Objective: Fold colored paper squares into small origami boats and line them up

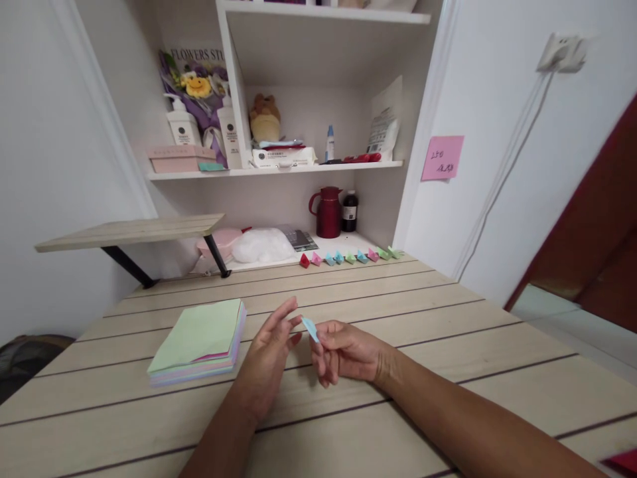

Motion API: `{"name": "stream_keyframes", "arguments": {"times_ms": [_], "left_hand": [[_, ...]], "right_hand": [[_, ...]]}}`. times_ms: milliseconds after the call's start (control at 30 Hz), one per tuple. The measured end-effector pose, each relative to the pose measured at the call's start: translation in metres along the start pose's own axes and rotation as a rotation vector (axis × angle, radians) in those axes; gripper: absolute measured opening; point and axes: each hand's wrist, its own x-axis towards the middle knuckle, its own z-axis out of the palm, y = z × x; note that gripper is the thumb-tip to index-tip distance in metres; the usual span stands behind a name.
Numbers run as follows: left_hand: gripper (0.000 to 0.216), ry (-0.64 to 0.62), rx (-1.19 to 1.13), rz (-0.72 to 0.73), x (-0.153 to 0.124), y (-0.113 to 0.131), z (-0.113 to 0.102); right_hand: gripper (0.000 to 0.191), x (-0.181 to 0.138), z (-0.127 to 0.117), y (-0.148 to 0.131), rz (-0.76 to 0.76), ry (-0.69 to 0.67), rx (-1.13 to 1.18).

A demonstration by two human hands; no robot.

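Observation:
Between the thumb and fingers of my right hand (pixel 348 350) is a small folded piece of light blue paper (pixel 309 328), held above the table. My left hand (pixel 271 352) is close to the paper's other end, its fingers apart and slightly curled; whether a fingertip touches the paper I cannot tell. To the left lies a thick stack of coloured paper sheets (pixel 199 338), pale green on top. Along the far table edge stands a row of several small folded paper boats (pixel 339 257) in red, pink, blue and green.
A slatted wooden table (pixel 438 398) spans the front. Behind it are white shelves (pixel 279 171) with a dark red jug (pixel 328 212) and a dark bottle (pixel 350 211). A small raised stand (pixel 134 229) is at the back left. A red item (pixel 622 461) lies at the lower right edge.

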Motion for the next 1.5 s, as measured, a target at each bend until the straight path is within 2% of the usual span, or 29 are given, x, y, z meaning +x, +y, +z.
{"name": "stream_keyframes", "arguments": {"times_ms": [133, 300, 367, 500, 533, 600, 667, 767, 900, 1133, 1233, 1300, 1367, 1500], "left_hand": [[0.022, -0.092, 0.112, 0.015, -0.006, 0.001, 0.005], [0.015, -0.038, 0.165, 0.050, -0.002, -0.002, 0.003], [0.020, 0.026, 0.179, 0.047, 0.001, -0.004, 0.000], [0.029, 0.260, 0.238, 0.015, 0.007, -0.007, -0.010], [0.030, 0.312, 0.251, 0.015, 0.008, -0.008, -0.011], [0.030, 0.366, 0.262, 0.019, 0.008, -0.008, -0.013], [0.029, 0.365, 0.268, 0.016, 0.007, -0.008, -0.012], [0.027, 0.339, 0.288, -0.003, 0.006, -0.007, -0.006], [0.024, 0.282, 0.302, -0.028, 0.004, -0.007, 0.001], [0.029, 0.072, 0.211, -0.095, 0.000, -0.007, 0.002], [0.026, 0.150, 0.290, -0.056, 0.000, -0.006, 0.002], [0.025, 0.240, 0.398, -0.017, 0.000, -0.007, 0.000], [0.027, 0.293, 0.497, 0.028, 0.001, -0.008, -0.002], [0.026, 0.309, 0.610, 0.106, 0.004, -0.011, -0.004]], "right_hand": [[0.044, -0.002, 0.003, 0.000, 0.089, -0.081, -0.035], [0.049, 0.001, 0.004, 0.004, 0.119, -0.104, -0.069], [0.051, 0.003, 0.003, 0.005, 0.077, -0.003, -0.123], [0.053, 0.007, 0.000, 0.003, -0.148, 0.406, -0.265], [0.051, 0.007, -0.001, 0.001, -0.203, 0.477, -0.295], [0.044, 0.006, -0.002, -0.003, -0.280, 0.531, -0.368], [0.041, 0.006, -0.003, -0.004, -0.322, 0.519, -0.433], [0.050, 0.008, -0.001, 0.000, -0.311, 0.477, -0.475], [0.035, 0.012, 0.006, 0.009, -0.208, 0.435, -0.453], [0.036, 0.011, 0.006, 0.008, -0.160, 0.336, -0.325], [0.029, 0.009, 0.007, 0.004, -0.196, 0.429, -0.491], [0.021, 0.007, 0.009, 0.000, -0.296, 0.522, -0.720], [0.023, 0.005, 0.011, -0.005, -0.397, 0.588, -0.895], [0.022, 0.001, 0.011, -0.012, -0.441, 0.680, -0.984]]}}
